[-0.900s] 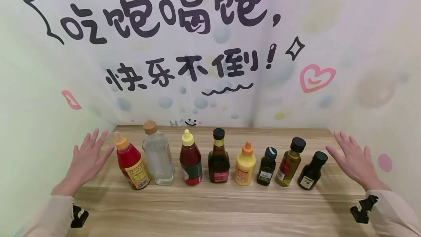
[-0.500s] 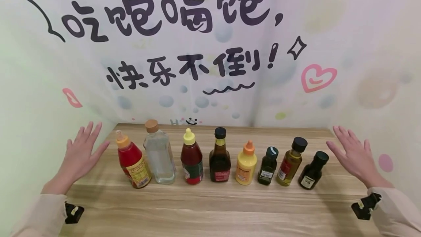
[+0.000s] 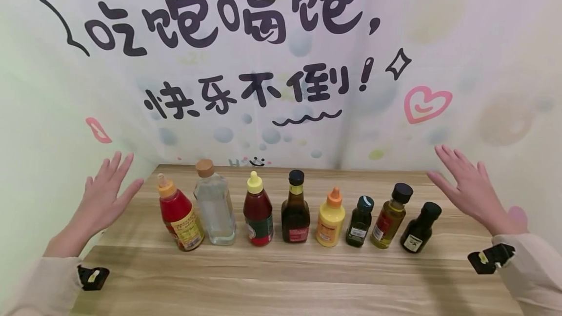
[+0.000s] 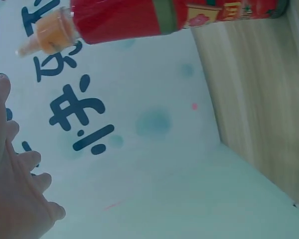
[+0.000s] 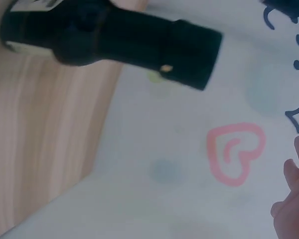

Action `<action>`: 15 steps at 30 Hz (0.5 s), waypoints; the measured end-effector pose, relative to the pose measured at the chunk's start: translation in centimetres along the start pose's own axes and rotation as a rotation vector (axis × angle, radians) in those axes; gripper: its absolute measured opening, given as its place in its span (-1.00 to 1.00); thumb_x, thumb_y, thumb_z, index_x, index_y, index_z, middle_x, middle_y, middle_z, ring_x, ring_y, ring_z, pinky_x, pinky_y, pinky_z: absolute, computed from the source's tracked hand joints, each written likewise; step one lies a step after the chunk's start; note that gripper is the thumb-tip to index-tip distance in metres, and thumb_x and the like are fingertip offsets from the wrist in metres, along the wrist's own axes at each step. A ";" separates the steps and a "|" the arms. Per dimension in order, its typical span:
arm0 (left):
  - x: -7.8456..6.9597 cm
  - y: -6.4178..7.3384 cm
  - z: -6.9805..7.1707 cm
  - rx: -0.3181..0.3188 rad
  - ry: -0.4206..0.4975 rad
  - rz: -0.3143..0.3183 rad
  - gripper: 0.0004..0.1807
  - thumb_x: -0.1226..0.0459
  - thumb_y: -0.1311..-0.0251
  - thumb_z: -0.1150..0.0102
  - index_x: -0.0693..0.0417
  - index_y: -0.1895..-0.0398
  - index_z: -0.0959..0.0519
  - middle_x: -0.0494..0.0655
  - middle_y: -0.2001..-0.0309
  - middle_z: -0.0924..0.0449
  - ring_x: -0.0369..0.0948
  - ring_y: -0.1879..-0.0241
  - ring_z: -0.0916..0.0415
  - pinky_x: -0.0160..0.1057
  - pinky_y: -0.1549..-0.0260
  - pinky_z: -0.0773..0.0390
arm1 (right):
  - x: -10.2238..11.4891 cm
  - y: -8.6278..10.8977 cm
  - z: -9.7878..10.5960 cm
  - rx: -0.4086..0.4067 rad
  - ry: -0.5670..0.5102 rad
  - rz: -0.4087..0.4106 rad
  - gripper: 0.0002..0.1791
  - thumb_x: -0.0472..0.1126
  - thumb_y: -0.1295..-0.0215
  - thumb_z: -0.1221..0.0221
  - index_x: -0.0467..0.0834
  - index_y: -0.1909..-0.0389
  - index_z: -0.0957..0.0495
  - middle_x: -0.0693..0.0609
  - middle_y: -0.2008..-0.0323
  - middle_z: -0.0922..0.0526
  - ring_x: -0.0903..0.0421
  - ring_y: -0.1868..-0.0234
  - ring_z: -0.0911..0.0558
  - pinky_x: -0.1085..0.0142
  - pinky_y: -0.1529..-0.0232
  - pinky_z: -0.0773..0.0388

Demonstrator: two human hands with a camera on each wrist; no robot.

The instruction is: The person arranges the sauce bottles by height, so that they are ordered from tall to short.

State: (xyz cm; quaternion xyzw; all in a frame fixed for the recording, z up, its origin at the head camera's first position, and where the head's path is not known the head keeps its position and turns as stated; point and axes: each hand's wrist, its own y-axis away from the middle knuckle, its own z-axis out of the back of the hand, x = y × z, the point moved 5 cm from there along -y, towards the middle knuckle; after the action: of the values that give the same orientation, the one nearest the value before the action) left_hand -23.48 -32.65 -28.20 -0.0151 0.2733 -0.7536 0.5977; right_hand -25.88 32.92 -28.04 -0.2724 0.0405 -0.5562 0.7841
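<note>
Fingers spread, my left hand [image 3: 103,199] is raised at the left end of a row of upright bottles and holds nothing. Nearest to it stands a red squeeze bottle [image 3: 180,219] with an orange nozzle cap, large in the left wrist view. My right hand [image 3: 467,191], straight-fingered and bare of any object, hovers beyond the row's right end. A dark bottle [image 3: 418,228] with a black cap is closest to that hand. Between these two stand a clear bottle [image 3: 215,208], a dark-red squeeze bottle [image 3: 258,218], a dark sauce bottle [image 3: 295,216] and a yellow squeeze bottle [image 3: 330,221].
A small dark-green bottle [image 3: 359,226] and an oil bottle [image 3: 388,221] complete the row on the wood-grain table [image 3: 281,277]. White walls close in the sides; a printed backdrop [image 3: 254,135] with black lettering hangs behind. Black straps [image 3: 489,259] circle the wrists.
My left hand has moved up and to the left, away from the red bottle. My right hand has risen and shifted slightly left. The view moved a little; the bottles stand in the same order.
</note>
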 end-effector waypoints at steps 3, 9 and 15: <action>-0.5 -0.2 0.5 -0.020 0.011 -0.017 -0.32 0.06 -0.30 0.23 0.09 -0.37 0.18 0.26 -0.34 0.30 0.13 -0.30 0.47 0.36 -0.02 0.46 | 1.1 -1.0 0.2 -0.005 -0.011 0.041 -0.31 -0.05 -0.27 0.01 -0.03 -0.36 0.07 -0.18 -0.32 0.01 -0.10 -0.34 0.14 -0.14 -0.15 0.57; -2.0 -0.7 1.2 -0.072 0.051 -0.070 -0.33 0.09 -0.28 0.16 0.06 -0.37 0.10 0.20 -0.35 0.23 0.09 -0.32 0.41 0.32 -0.07 0.44 | 3.8 -2.8 0.6 0.005 -0.013 0.106 -0.32 -0.02 -0.26 -0.01 -0.01 -0.35 0.03 -0.17 -0.31 -0.04 -0.06 -0.34 0.11 -0.11 -0.19 0.50; -3.6 -1.3 1.8 -0.089 0.080 -0.118 -0.33 0.11 -0.24 0.10 0.03 -0.37 0.06 0.19 -0.34 0.16 0.08 -0.32 0.33 0.31 -0.09 0.37 | 6.9 -4.1 0.7 0.028 -0.008 0.173 -0.28 0.00 -0.22 -0.05 0.04 -0.35 0.03 -0.17 -0.30 -0.09 -0.01 -0.34 0.08 -0.09 -0.22 0.44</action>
State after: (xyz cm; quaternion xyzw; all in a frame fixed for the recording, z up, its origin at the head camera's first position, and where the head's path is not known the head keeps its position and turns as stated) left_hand -23.01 -29.91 -25.05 -0.0277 0.3290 -0.7744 0.5397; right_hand -26.53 26.09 -23.81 -0.2591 0.0533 -0.4856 0.8332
